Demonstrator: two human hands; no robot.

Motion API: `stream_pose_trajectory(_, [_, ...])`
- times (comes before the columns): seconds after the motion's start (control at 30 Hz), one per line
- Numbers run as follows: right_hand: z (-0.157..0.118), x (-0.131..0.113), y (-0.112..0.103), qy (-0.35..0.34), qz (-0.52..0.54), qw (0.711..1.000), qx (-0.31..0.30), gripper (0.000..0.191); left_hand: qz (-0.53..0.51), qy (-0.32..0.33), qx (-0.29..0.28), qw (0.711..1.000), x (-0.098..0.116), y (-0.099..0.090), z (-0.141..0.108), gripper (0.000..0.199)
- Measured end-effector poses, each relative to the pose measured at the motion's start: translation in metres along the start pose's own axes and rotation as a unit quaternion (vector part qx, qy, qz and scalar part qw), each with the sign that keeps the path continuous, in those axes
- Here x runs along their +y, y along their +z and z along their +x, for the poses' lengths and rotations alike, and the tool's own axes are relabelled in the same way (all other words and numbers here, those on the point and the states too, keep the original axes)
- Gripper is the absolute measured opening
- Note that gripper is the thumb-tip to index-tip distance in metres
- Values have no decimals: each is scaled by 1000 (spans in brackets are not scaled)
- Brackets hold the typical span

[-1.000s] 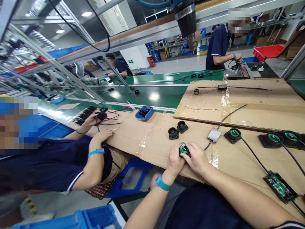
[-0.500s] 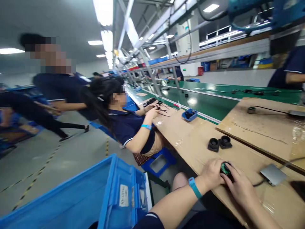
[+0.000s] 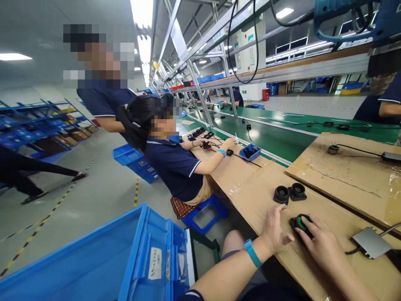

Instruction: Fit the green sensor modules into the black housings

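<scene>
My right hand (image 3: 322, 240) has its fingers wrapped over a black round part with a green inside (image 3: 300, 223), which rests on the cardboard-covered bench (image 3: 257, 188). To the left of it, my left hand (image 3: 275, 230) is raised with fingers apart and nothing in it; a blue band circles that wrist. Two black round housings (image 3: 289, 193) stand side by side just beyond my hands. A silver metal box (image 3: 371, 242) with a cable lies to the right of my right hand.
A big blue crate (image 3: 94, 255) is at the lower left. Beside the bench a seated person (image 3: 175, 159) handles small black parts near a blue tray (image 3: 249, 153). Another person (image 3: 106, 100) stands behind. A green conveyor (image 3: 275, 133) runs past the cardboard.
My left hand has let go of the round part and moved off to the left, fingers opening. The seated person's arm now reaches toward the blue tray.
</scene>
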State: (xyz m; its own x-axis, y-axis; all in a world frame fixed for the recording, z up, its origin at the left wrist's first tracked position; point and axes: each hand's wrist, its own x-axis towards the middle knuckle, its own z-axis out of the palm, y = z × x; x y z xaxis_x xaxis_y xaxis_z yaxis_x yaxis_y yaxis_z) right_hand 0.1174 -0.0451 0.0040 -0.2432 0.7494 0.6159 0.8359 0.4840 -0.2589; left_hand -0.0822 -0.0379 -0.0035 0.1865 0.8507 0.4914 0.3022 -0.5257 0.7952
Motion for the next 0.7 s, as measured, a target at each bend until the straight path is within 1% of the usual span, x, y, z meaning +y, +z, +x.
stream_pose_trajectory(0.07, [0,-4,-1,26,4,1000,3,41,-7,-14,-7,1000,-1,0,0,110])
stream_pose_trajectory(0.13, [3,-10,-7,40,16,999,5,37,-16,-22,-8,1000,-2,0,-1,108])
stream_pose_trajectory(0.23, [10,-17,-18,40,28,997,-54,34,-32,-34,3,999,-4,2,-1,105])
stream_pose_trajectory(0.27, [12,-18,-22,42,27,997,-65,34,-37,-39,8,999,-5,3,-1,103])
stream_pose_trajectory(0.3, [14,-19,-25,46,24,996,-67,34,-42,-42,14,998,-6,3,0,101])
stream_pose_trajectory(0.37, [13,-19,-27,54,13,997,-46,36,-51,-43,23,998,-8,5,1,98])
stream_pose_trajectory(0.4, [12,-19,-25,58,5,997,-42,37,-54,-42,27,997,-9,6,1,97])
stream_pose_trajectory(0.43, [10,-19,-22,63,-4,997,-51,37,-55,-40,30,997,-10,6,1,97])
stream_pose_trajectory(0.57, [5,-22,-8,95,-35,982,-157,36,-27,-30,28,999,-14,4,0,94])
stream_pose_trajectory(0.63, [5,-21,-14,97,-22,977,-189,40,-1,-7,17,1000,-15,3,-2,96])
stream_pose_trajectory(0.7, [6,-13,-33,99,-3,977,-189,48,38,32,-5,999,-13,5,-3,100])
